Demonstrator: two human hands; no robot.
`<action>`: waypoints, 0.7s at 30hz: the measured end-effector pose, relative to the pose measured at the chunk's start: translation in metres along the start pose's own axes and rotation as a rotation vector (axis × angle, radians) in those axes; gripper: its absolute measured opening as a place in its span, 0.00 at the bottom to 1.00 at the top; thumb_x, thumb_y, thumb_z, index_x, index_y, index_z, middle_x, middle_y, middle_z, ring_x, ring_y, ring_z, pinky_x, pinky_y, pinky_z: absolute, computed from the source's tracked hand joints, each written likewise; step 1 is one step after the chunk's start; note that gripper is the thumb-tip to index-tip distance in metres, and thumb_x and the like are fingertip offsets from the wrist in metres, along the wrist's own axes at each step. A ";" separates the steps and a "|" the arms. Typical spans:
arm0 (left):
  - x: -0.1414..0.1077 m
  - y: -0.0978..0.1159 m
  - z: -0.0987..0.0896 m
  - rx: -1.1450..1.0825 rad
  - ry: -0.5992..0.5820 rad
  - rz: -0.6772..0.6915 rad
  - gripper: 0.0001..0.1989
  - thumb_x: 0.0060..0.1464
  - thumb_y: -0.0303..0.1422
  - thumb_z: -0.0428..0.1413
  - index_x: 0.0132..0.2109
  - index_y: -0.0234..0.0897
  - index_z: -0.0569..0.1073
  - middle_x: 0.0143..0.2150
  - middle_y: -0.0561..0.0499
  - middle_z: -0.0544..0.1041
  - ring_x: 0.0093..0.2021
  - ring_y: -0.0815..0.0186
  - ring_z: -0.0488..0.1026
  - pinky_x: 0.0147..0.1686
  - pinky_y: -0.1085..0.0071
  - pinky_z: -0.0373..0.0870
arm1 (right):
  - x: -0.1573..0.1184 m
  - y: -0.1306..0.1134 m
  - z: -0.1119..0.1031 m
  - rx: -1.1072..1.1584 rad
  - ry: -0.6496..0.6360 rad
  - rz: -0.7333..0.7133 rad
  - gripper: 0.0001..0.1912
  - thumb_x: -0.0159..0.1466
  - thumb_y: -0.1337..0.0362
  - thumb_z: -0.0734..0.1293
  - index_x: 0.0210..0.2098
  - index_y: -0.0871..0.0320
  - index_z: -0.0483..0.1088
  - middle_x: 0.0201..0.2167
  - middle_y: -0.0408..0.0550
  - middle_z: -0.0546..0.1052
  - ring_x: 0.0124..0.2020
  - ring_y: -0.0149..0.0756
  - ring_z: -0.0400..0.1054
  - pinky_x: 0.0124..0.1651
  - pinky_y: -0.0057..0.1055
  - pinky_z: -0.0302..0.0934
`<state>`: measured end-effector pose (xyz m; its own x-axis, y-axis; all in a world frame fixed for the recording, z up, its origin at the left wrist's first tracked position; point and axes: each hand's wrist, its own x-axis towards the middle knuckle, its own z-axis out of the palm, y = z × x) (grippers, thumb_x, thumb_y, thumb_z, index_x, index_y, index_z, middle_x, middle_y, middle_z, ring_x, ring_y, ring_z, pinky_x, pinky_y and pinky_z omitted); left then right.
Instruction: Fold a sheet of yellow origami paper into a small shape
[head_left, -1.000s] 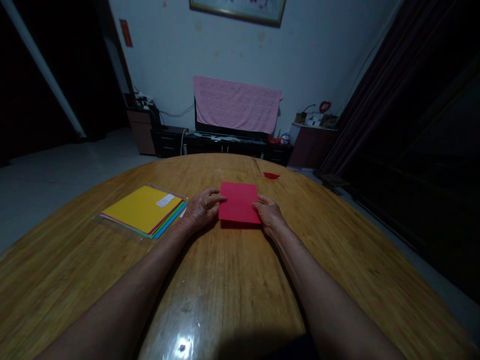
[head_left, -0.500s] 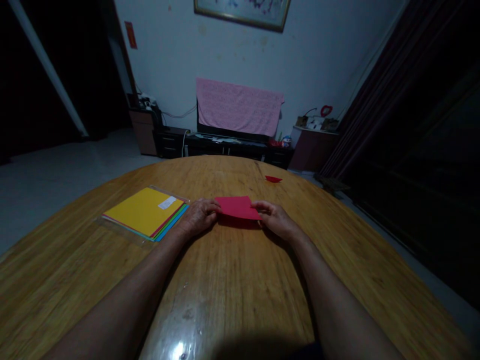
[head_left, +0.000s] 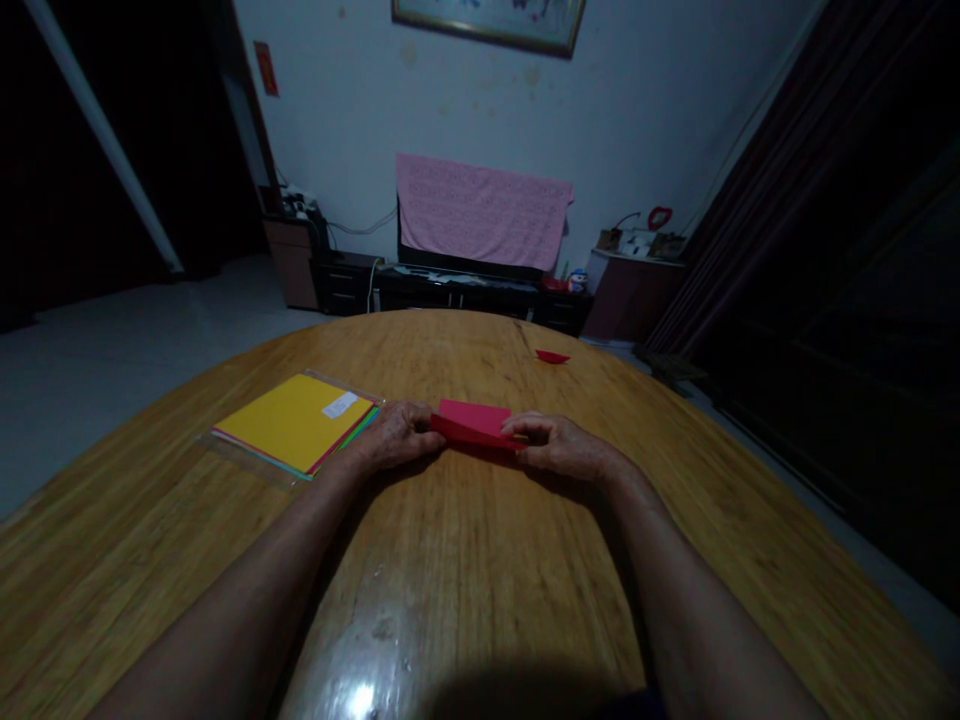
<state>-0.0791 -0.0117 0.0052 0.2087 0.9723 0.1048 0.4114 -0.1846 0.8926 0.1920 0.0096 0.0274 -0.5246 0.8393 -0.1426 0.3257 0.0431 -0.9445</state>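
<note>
A sheet of red paper lies between my hands over the table, its near edge bent up in a darker red strip. My left hand pinches the paper's left end between thumb and fingers. At the right end, my right hand grips the paper, thumb below and fingers on top. Close to my left forearm is a stack of coloured paper in a clear sleeve, yellow on top with a white label. A small folded red paper piece sits farther off, beyond my right hand.
The round wooden table fills the foreground. Behind it stand a low black cabinet and a screen draped with a pink cloth. A side cabinet and dark curtains are on the right.
The near edge of the red paper has come up and back, showing a dark strip where the sheet lay flatter. Both hands keep their hold; the view has shifted slightly.
</note>
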 end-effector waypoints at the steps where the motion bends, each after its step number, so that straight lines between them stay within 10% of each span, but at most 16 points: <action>1: -0.001 0.001 -0.001 0.024 -0.029 0.002 0.07 0.43 0.32 0.57 0.31 0.38 0.79 0.25 0.52 0.75 0.31 0.64 0.71 0.29 0.74 0.64 | 0.000 -0.001 0.001 -0.019 -0.019 0.027 0.14 0.50 0.66 0.68 0.38 0.53 0.75 0.31 0.43 0.76 0.20 0.26 0.60 0.21 0.23 0.52; 7: 0.005 0.000 0.002 0.277 0.059 0.082 0.14 0.50 0.39 0.54 0.23 0.36 0.74 0.23 0.52 0.72 0.26 0.67 0.67 0.26 0.74 0.59 | 0.017 0.004 0.007 -0.334 0.259 -0.120 0.10 0.56 0.61 0.64 0.22 0.57 0.72 0.18 0.41 0.69 0.20 0.29 0.58 0.23 0.26 0.49; 21: 0.018 -0.001 0.025 0.445 0.354 0.053 0.26 0.53 0.36 0.53 0.59 0.38 0.66 0.35 0.48 0.78 0.36 0.61 0.73 0.40 0.69 0.65 | 0.037 0.007 0.031 -0.710 0.676 -0.037 0.11 0.55 0.58 0.63 0.18 0.55 0.64 0.18 0.44 0.67 0.23 0.34 0.59 0.28 0.30 0.45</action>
<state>-0.0532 0.0027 -0.0044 -0.0394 0.9345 0.3537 0.7585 -0.2024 0.6194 0.1505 0.0245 0.0065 -0.0552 0.9549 0.2917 0.8319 0.2056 -0.5155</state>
